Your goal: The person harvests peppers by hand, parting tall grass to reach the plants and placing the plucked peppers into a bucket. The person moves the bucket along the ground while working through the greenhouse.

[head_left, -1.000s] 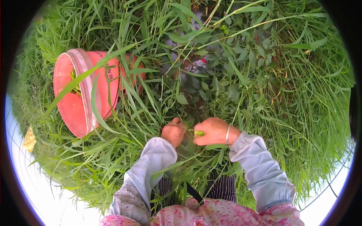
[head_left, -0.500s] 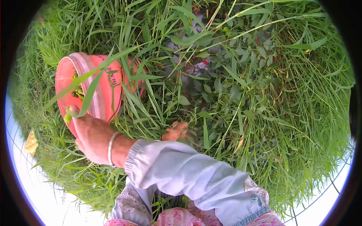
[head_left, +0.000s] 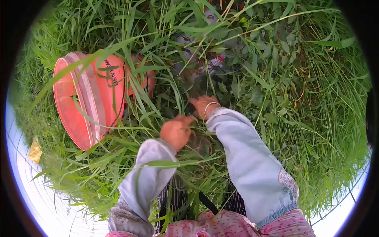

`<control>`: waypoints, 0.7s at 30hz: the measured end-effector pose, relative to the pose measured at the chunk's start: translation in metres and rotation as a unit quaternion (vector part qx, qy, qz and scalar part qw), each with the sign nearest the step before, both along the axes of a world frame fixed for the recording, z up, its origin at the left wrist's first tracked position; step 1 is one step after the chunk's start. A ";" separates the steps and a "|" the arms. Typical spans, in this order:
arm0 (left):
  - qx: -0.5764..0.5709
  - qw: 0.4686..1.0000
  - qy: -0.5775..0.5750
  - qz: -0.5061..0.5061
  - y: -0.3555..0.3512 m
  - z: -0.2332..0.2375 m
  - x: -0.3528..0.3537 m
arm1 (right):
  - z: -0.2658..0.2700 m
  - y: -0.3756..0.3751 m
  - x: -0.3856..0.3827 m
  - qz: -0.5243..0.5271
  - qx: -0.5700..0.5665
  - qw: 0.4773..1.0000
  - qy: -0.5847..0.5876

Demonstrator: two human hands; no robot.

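Note:
My left hand (head_left: 176, 132) reaches in among the leafy plants (head_left: 237, 89) with its fingers curled together; whatever they pinch is hidden. Just beyond it, to the right, is my right hand (head_left: 205, 106), with a pale bracelet (head_left: 212, 106) on the wrist. Its fingers bend down into the leaves, and their tips are hidden. The two hands are close together. To the left a red-orange bucket (head_left: 109, 77) lies tipped on its side in the grass, its mouth facing left. Only a little green shows inside it.
Tall grass (head_left: 316, 110) surrounds the plants, and long blades cross in front of the bucket and my left sleeve. A small red fruit (head_left: 220, 59) shows among the leaves. A yellowish scrap (head_left: 35, 151) lies at the far left.
My right hand has moved from the bucket's mouth rightward into the plants; the green pod once at its fingers is no longer seen. My left hand, mostly covered before, now shows fully.

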State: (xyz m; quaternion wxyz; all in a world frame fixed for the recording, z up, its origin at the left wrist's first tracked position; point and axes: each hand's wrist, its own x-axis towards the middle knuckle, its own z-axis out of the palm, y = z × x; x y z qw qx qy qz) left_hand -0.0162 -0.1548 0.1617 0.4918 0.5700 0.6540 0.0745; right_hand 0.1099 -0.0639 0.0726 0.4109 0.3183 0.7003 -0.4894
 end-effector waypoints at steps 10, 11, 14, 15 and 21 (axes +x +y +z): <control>-0.431 0.754 0.001 0.496 0.046 -0.143 -0.056 | -0.010 -0.037 0.049 -0.025 0.015 0.999 0.029; -0.427 0.744 -0.035 0.513 0.043 -0.144 -0.060 | -0.016 -0.043 0.054 -0.048 0.041 0.997 0.053; -0.467 0.761 -0.064 0.445 0.041 -0.139 -0.069 | -0.015 -0.034 0.049 -0.097 0.036 0.992 0.069; -0.443 0.774 -0.081 0.446 0.035 -0.138 -0.068 | -0.009 -0.028 0.043 -0.104 0.071 0.989 0.072; -0.392 0.827 -0.072 0.396 0.015 -0.148 -0.070 | -0.026 0.002 -0.026 -0.310 0.102 0.934 0.142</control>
